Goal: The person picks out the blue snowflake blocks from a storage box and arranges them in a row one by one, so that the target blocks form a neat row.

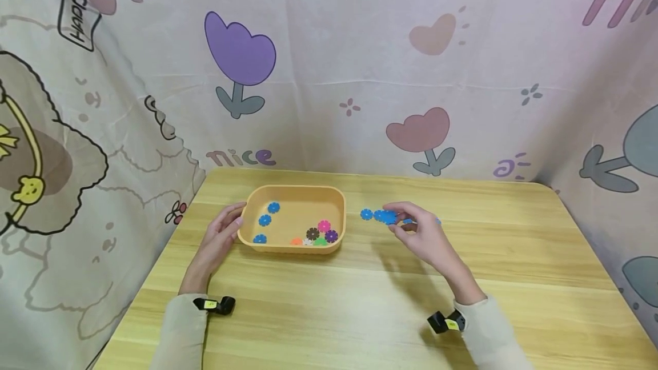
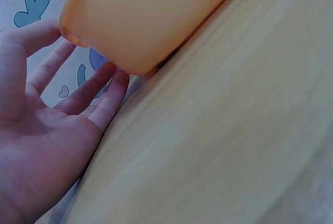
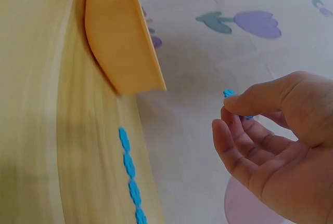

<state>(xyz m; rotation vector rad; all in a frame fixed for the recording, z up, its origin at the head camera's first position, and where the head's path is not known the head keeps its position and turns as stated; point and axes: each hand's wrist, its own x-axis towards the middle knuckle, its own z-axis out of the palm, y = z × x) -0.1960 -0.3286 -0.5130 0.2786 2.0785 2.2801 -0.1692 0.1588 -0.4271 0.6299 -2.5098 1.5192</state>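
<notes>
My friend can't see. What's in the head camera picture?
A person's right hand pinches a blue flower-shaped piece near a row of blue pieces on a wooden table. The left hand touches a yellow tray holding colourful pieces.

Long pale-beige sleeves, black wristbands – yellow labels, chunky black camera blocks

Perhaps a corner at home — flower-printed cloth hung behind a wood-grain table.
</notes>
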